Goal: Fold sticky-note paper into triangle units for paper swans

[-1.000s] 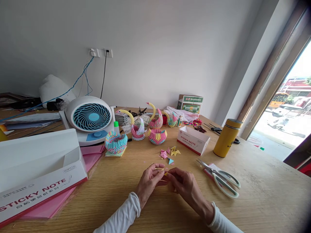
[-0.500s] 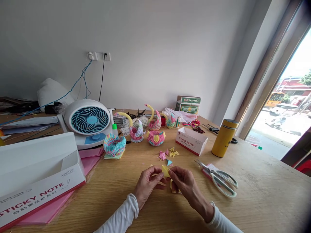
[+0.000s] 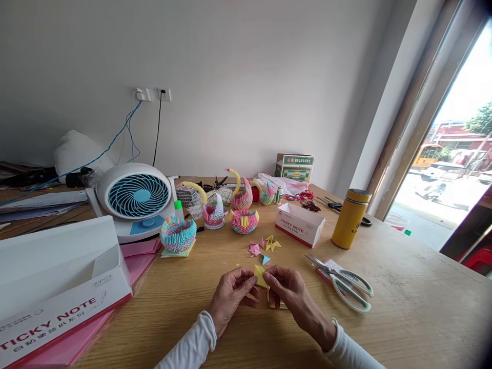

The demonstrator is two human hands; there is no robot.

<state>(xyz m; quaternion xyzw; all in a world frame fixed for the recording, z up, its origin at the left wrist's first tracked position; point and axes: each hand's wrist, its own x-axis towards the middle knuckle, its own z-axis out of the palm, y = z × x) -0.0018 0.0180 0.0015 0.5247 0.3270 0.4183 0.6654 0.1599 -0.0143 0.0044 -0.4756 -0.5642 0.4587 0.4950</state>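
Observation:
A small folded piece of yellow paper (image 3: 260, 276) is pinched between both hands above the wooden table. My left hand (image 3: 235, 294) grips its left edge with thumb and fingers. On the other side, my right hand (image 3: 289, 291) holds the right edge the same way. Partly hidden under the right hand lies a stack of yellow paper strips (image 3: 277, 304). Just beyond the hands are a blue folded triangle (image 3: 265, 259), several pink folded pieces (image 3: 255, 248) and some yellow folded pieces (image 3: 272, 243).
Scissors (image 3: 344, 284) lie at the right, beside a yellow flask (image 3: 350, 219). A sticky note box (image 3: 300, 225) stands behind the folded pieces. Paper swans (image 3: 213, 212) and a paper bowl (image 3: 244, 221) stand farther back. To the left are a fan (image 3: 134, 200) and a large open box (image 3: 65, 297).
The view has shifted slightly, so the surroundings appear a little lower and to the left. Both hands still pinch the yellow paper, which is turned slightly and looks more pointed at the top.

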